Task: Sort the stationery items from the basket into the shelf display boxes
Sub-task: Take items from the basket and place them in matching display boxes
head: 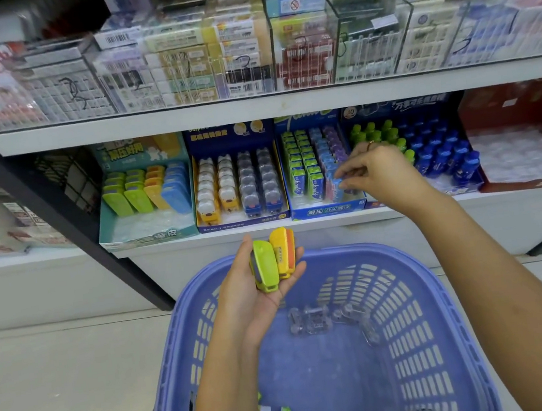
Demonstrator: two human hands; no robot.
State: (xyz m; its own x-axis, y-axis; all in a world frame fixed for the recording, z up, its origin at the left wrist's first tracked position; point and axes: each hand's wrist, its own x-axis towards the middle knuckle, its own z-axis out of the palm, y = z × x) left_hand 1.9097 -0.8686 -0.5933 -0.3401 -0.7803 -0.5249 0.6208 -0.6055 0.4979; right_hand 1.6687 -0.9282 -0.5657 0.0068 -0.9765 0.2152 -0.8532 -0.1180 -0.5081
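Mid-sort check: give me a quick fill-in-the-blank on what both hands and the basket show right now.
The left hand holds ___ things: the green item and the yellow item.
The right hand pinches a small pack at a display box on the ___ shelf.
Clear packs lie on the bottom of the ___.
Missing words: two; lower; basket.

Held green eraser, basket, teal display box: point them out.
held green eraser (pixel 265 267): head view, top face.
basket (pixel 412 341): head view, right slotted wall.
teal display box (pixel 150 235): head view, front lip.
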